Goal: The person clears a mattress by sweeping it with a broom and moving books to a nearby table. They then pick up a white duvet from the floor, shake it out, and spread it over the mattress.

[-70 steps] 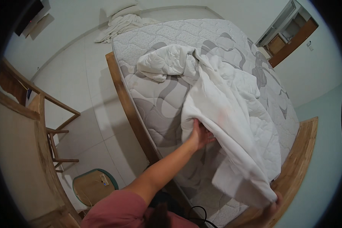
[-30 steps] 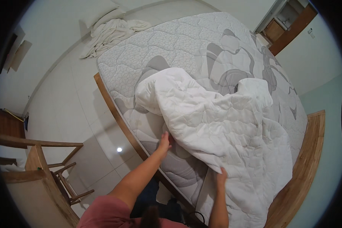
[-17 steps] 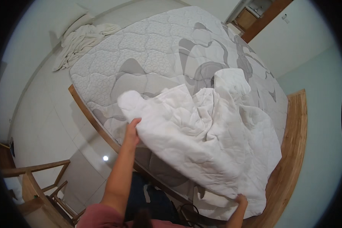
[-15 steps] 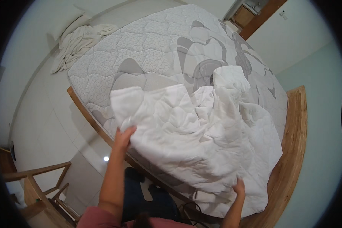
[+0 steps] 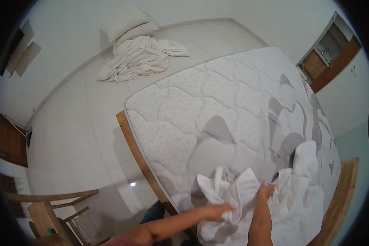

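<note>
A white quilted mattress protector [image 5: 291, 213] lies bunched in loose folds on the near right part of the bare mattress [image 5: 184, 110]. My left hand [image 5: 218, 212] is closed on a gathered fold of it, the fingers partly sunk in the cloth and a little blurred. Just to the right, my right hand [image 5: 267, 191] grips another fold. Between and beyond the two hands, a raised bit of the cloth stands up with a narrow white band on it. The mattress has a grey and white pattern.
The wooden bed frame [image 5: 143, 164] edges the mattress at left, with a wooden headboard [image 5: 336, 205] at right. A wooden chair [image 5: 49, 211] stands at lower left. Pillows [image 5: 129, 22] and a crumpled cream sheet [image 5: 135, 61] lie on the tiled floor by the far wall.
My view has swung left. Both hands have come closer together, the left moving right across the body, and the protector's spread left part is now gathered up between them.
</note>
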Available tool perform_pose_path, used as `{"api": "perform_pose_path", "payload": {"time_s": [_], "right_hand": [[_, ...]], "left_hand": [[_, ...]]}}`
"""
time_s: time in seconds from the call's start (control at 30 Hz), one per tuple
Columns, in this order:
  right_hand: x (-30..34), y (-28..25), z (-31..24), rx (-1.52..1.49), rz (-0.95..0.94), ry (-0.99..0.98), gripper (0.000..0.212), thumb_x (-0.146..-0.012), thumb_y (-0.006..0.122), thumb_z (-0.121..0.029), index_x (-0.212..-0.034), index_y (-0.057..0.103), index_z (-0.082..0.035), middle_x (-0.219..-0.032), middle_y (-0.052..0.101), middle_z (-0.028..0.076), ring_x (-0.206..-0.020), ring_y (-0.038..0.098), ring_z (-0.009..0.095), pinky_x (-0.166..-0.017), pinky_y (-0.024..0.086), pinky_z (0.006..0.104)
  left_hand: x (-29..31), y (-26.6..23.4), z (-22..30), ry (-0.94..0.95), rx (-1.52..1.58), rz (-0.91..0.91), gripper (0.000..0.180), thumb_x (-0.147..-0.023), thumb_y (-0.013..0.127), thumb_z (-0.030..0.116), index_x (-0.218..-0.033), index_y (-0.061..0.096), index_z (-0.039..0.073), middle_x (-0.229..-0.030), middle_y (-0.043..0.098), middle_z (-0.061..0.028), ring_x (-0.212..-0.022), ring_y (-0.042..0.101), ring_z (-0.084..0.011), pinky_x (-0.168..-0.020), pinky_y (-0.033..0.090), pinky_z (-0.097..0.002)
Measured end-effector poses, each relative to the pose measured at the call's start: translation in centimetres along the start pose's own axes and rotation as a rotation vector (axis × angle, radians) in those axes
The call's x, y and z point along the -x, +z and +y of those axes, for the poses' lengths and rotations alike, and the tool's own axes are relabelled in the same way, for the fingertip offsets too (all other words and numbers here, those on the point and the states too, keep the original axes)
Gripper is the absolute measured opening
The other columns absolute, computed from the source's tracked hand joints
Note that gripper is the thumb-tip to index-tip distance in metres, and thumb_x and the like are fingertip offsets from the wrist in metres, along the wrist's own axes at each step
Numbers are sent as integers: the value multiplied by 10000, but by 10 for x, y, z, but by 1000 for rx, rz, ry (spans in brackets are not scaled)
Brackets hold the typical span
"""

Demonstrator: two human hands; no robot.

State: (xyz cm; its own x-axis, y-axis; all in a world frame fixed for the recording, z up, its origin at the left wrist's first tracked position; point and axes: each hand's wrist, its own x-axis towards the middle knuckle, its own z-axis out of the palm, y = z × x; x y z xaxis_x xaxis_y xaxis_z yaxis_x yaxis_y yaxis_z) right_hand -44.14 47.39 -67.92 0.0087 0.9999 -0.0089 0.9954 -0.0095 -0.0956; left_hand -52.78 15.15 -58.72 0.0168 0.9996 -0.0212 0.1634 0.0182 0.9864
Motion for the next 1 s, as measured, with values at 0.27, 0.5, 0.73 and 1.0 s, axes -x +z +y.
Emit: {"api": "perform_pose_path", "payload": {"time_s": [0.27, 0.5, 0.73, 1.0], "right_hand": [[-165, -81, -110, -819, 135, 85, 296, -863, 484, -242, -938, 570, 31, -896, 612, 163, -781, 601, 303, -650, 482, 369], [-116, -259, -460, -1741, -353, -567, 298, -915, 430, -158, -1154, 453, 19, -1146, 488, 162, -1084, 464, 262, -938, 420, 371], [115, -207, -536, -1133, -323, -680, 516, -832, 558, -157, -1304, 394, -31, -1366, 352, 188, -1277, 324, 287, -1041, 241, 325], [254, -66, -387, -590, -93, -1280, 595, -730, 673, -101, -1254, 418, 18, -1261, 439, 212, -1174, 415, 349, -990, 323, 349]], "left_hand": [[153, -102, 0, -188, 136, -72, 311, -765, 617, 239, -991, 594, 26, -937, 587, -213, -870, 569, -345, -726, 447, -402], [203, -356, 120, -117, 716, 930, 673, -818, 642, 241, -1329, 267, 14, -1266, 410, -146, -1132, 431, -214, -949, 365, -351], [206, -393, -8, -300, -185, 1242, 925, -775, 642, 295, -1413, 12, 64, -1442, 53, -220, -1338, 114, -348, -1076, 110, -413], [225, -325, -98, -1040, -308, 1389, 612, -754, 634, 270, -1270, 381, 56, -1296, 355, -183, -1199, 321, -350, -962, 266, -469]]}}
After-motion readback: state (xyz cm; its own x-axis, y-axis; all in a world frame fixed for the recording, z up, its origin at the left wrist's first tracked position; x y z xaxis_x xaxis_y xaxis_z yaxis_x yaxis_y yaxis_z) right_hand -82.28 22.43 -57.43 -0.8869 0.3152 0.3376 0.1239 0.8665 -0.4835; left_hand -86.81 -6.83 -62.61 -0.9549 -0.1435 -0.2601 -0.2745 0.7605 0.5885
